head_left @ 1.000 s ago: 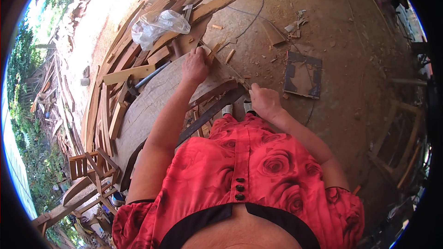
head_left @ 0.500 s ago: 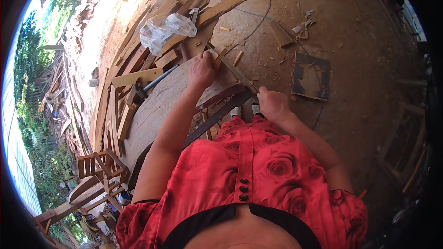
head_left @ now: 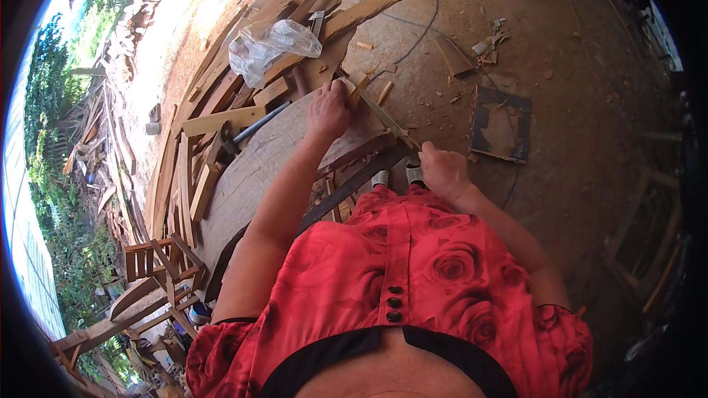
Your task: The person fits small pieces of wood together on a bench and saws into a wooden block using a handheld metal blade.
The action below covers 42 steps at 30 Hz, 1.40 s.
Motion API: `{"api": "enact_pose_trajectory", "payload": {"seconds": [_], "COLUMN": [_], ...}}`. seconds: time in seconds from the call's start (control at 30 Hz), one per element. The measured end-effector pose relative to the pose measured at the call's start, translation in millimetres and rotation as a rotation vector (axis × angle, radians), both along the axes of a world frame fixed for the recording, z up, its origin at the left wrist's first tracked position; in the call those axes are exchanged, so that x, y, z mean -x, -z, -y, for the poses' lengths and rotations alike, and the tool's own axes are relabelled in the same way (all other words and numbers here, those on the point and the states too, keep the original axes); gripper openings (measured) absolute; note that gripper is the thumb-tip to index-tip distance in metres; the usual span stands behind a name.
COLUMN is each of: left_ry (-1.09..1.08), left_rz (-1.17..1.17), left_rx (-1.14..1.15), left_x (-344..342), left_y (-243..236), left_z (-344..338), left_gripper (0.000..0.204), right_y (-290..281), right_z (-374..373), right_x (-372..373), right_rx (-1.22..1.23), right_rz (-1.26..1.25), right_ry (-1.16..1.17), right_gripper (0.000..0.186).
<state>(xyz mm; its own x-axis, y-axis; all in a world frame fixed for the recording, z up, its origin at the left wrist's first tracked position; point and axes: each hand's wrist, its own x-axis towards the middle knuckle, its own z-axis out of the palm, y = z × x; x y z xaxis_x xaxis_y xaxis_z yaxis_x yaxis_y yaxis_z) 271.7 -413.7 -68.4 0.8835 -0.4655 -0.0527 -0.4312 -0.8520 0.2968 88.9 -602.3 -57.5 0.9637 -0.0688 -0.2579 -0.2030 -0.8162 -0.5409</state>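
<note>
My left hand [head_left: 330, 109] is closed at the far edge of a worn wooden workbench [head_left: 284, 151], fingers on a small piece of wood [head_left: 359, 82] that sticks out past the edge. Beside that edge runs a long, thin saw-like blade [head_left: 387, 119], slanting from the wood down to my right hand. Closed around its near end, my right hand [head_left: 444, 172] hangs just off the bench corner; the grip itself is hidden by the fingers. A hammer [head_left: 258, 124] with a blue-grey handle lies on the bench, left of my left forearm.
Planks and offcuts [head_left: 221, 121] crowd the bench's left side, under a clear plastic bag [head_left: 274, 48]. A long board [head_left: 391, 1] reaches away to the upper right. A dark-edged square panel [head_left: 501, 124], a cable [head_left: 431, 18] and scattered wood chips lie on the floor.
My right hand and the blade's near end have shifted very slightly. The left hand stays on the wood. The whole view has drifted a little to the right.
</note>
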Motion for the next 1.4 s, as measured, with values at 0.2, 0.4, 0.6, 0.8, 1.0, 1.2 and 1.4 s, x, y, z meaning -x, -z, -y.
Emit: {"api": "enact_pose_trajectory", "payload": {"seconds": [0.2, 0.4, 0.6, 0.8, 1.0, 1.2, 1.4], "left_ry": [0.020, -0.014, -0.026, -0.007, -0.032, -0.007, -0.003], "left_rz": [-0.004, -0.022, -0.028, -0.024, -0.008, -0.009, -0.008], "left_rx": [-0.016, -0.016, -0.004, -0.027, -0.010, -0.017, -0.016], "left_x": [-2.0, 0.5, 1.1, -0.7, 0.1, 0.0, -0.1], "left_y": [1.0, 0.2, -0.9, -1.2, -0.5, -0.5, -1.9], "left_z": [6.3, 3.5, 1.6, 8.1, 3.1, 3.8, 8.4], "left_gripper": [0.028, 0.033, 0.034, 0.033, 0.032, 0.031, 0.032], "right_y": [29.6, 17.3, 0.8, 32.5, 5.5, 10.3, 20.8], "right_z": [-23.0, -13.7, 5.1, -23.5, 2.8, 2.3, -21.5], "right_x": [-78.1, -34.6, 2.7, -81.9, -3.9, -27.3, -84.0], "right_rx": [0.013, -0.045, -0.017, -0.044, -0.054, -0.076, -0.066], "right_rz": [0.149, 0.139, -0.007, 0.193, 0.054, 0.088, 0.162], "right_ry": [0.017, 0.001, 0.022, 0.014, 0.008, -0.009, 0.007], "right_gripper": [0.013, 0.012, 0.011, 0.012, 0.015, 0.017, 0.014]}}
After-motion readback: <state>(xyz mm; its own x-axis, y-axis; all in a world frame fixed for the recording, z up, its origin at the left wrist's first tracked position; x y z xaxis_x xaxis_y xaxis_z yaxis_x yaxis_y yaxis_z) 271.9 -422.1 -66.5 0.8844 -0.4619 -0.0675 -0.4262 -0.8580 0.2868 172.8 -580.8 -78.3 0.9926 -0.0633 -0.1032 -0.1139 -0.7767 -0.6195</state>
